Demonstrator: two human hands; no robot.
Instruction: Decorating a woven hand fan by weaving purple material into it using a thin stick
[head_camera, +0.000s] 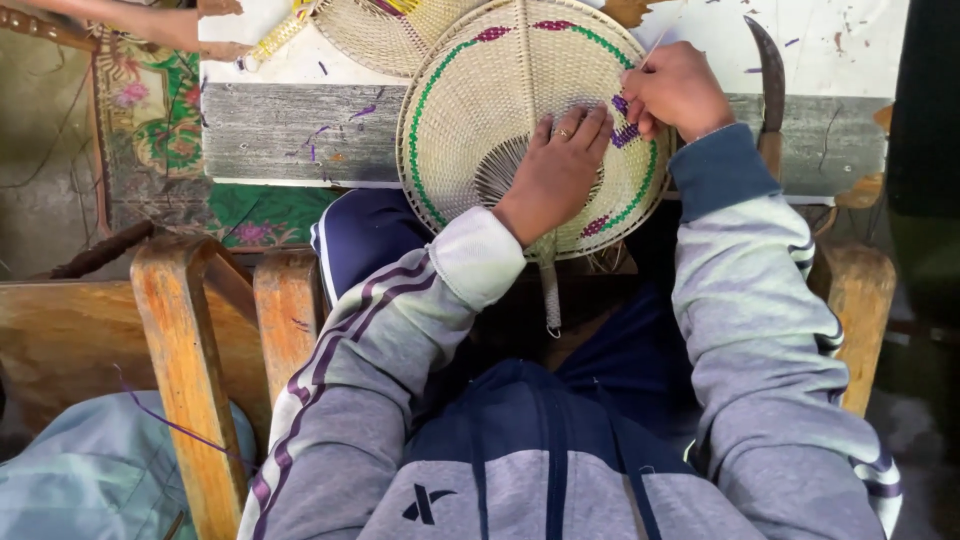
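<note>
Head view, looking straight down. Round woven fan (470, 90) of pale straw, ringed in green with purple lozenges, lay on a weathered grey-and-white table top (270, 130), its lower edge overhanging toward the lap and its handle (550, 295) pointing down between the arms.

Left hand (555, 170) pressed flat on the fan near the middle, palm down, fingers (590, 125) spread and extended, gripping nothing, a ring on one finger. Right hand (678, 90) closed into a loose fist at the fan's right rim, touching the purple weaving (625, 130) there; thin pale strip (655, 45) rising from the pinched fingertips. Exact hold on the strip hard to tell.

Curved dark blade (770, 75) with a wooden handle lay on the table just right of the right hand, apart from it. Second woven fan (375, 30) partly tucked under the first at the top edge. Purple scraps (362, 112) scattered over the table. Another person's forearm (140, 25) at the upper left corner. Wooden chair frame (185, 360) at lower left, beside grey sleeves with purple stripes.
</note>
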